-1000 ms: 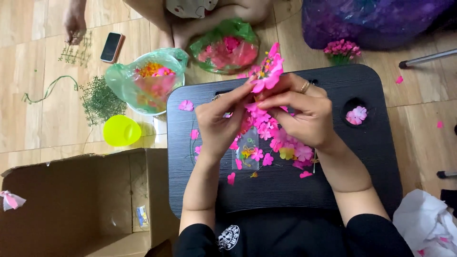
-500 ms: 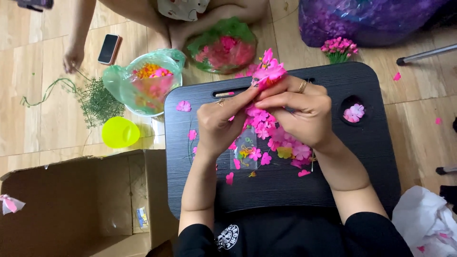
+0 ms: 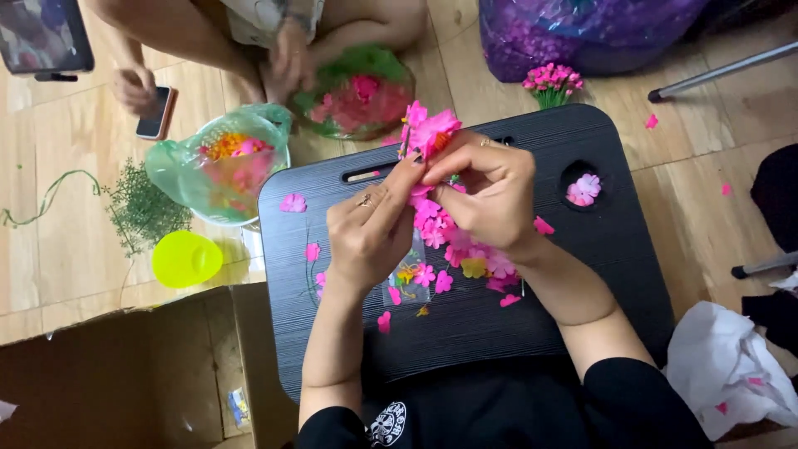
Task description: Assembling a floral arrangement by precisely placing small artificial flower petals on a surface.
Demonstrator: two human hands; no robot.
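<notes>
- A pink artificial flower sprig point(image 3: 426, 130) is held upright above the black lap-desk surface point(image 3: 615, 249), blooms pointing away.
- Its stem is pinched by the left hand point(image 3: 370, 233) and right hand point(image 3: 490, 195), both grips closed.
- Loose pink fabric petals point(image 3: 453, 249) lie beneath.

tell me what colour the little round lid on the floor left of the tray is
Bright yellow-green; the lid shows best in the head view.

I see bare room on the black lap tray point(image 3: 615, 249) along its near edge and right side. Loose pink flowers point(image 3: 453, 249) crowd its middle under my left hand point(image 3: 370, 233) and right hand point(image 3: 490, 199). Off the left edge, a green bag point(image 3: 212, 166), a yellow cup point(image 3: 184, 258) and a cardboard box point(image 3: 125, 366) block passage.
</notes>
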